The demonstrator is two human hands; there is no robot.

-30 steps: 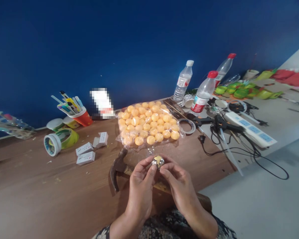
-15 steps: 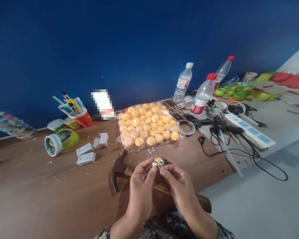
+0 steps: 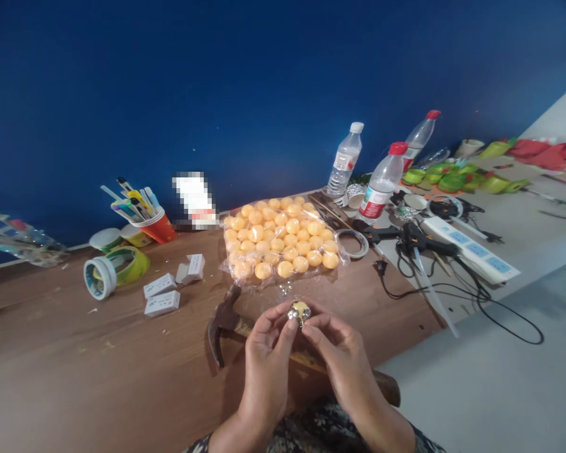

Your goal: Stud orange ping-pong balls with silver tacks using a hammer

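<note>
Between my fingertips is a small yellow ball (image 3: 300,310), partly covered with shiny silver thumbtack heads. My left hand (image 3: 270,352) pinches it from the left, thumb in front and fingers behind. My right hand (image 3: 338,346) is closed at the ball's right side; a tiny bright thumbtack shows by its thumb tip, and its index finger touches the ball. Beneath both hands lies a claw hammer (image 3: 224,321), its wooden handle partly hidden by them. Several loose silver thumbtacks (image 3: 285,289) lie just beyond the ball.
A clear bag of yellow balls (image 3: 278,239) lies ahead. Small white boxes (image 3: 162,303), tape rolls (image 3: 100,278) and a pen cup (image 3: 155,225) are on the left. To the right are plastic bottles (image 3: 380,189), glue guns (image 3: 427,242), a power strip (image 3: 471,248) and loose cable (image 3: 453,296).
My right thumb has shifted slightly at the ball's lower edge, where a tiny bright piece now shows. The ball stays in my left fingers. The view has tilted a little.
</note>
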